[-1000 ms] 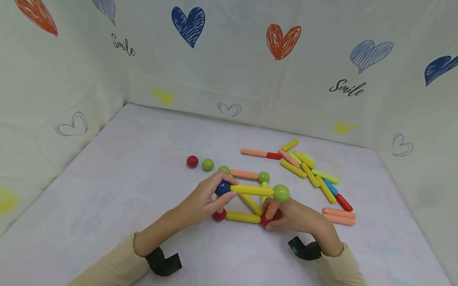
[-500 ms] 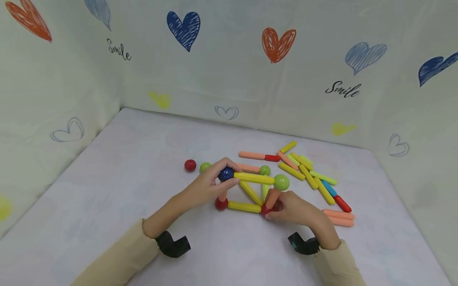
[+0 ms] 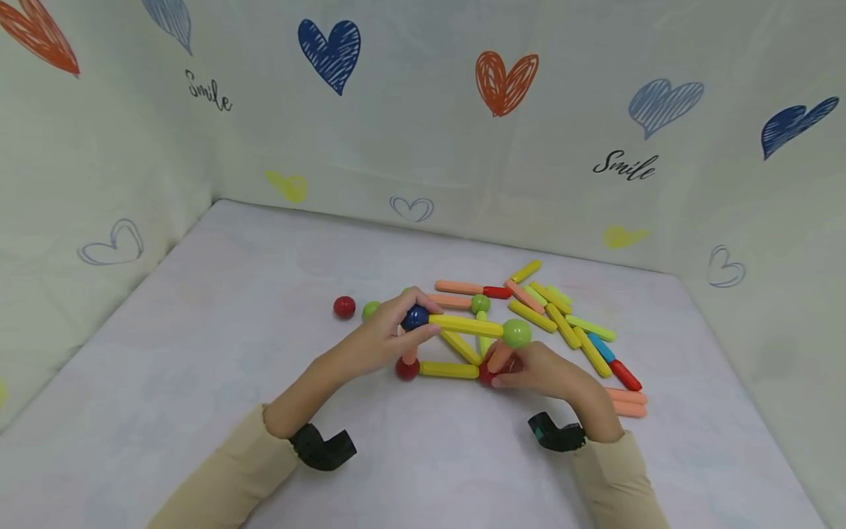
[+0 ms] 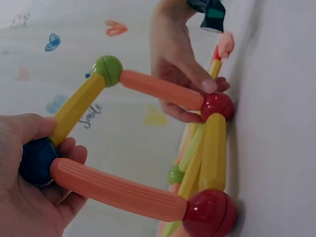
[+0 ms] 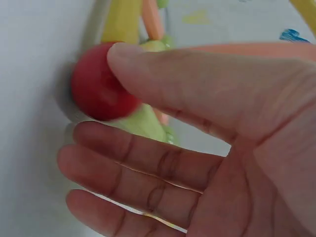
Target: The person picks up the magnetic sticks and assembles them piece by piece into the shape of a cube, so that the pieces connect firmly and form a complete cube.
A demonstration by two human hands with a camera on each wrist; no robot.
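Observation:
My left hand (image 3: 370, 344) grips a dark blue ball (image 3: 416, 317) at the upper left corner of a frame of magnetic sticks and balls. A yellow stick (image 3: 465, 325) runs from it to a green ball (image 3: 517, 333). Below, an orange stick (image 4: 163, 90) slopes from that green ball to a red ball (image 4: 217, 106), which my right hand (image 3: 542, 367) pinches near the tabletop. Another orange stick (image 4: 118, 187) joins the blue ball to a second red ball (image 3: 407, 369). A yellow stick (image 3: 449, 370) links both red balls. The left hand hides part of the back.
To the right lies a loose pile of sticks, among them a yellow stick (image 3: 591, 353) and a red stick (image 3: 624, 375). Orange sticks (image 3: 628, 402) lie beside the right wrist. A loose red ball (image 3: 344, 307) and a green ball (image 3: 371, 310) rest to the left.
Both hands and the frame have shifted away from the person across the table, nearer the loose sticks at the back. Each hand keeps its hold. The head view has turned slightly right.

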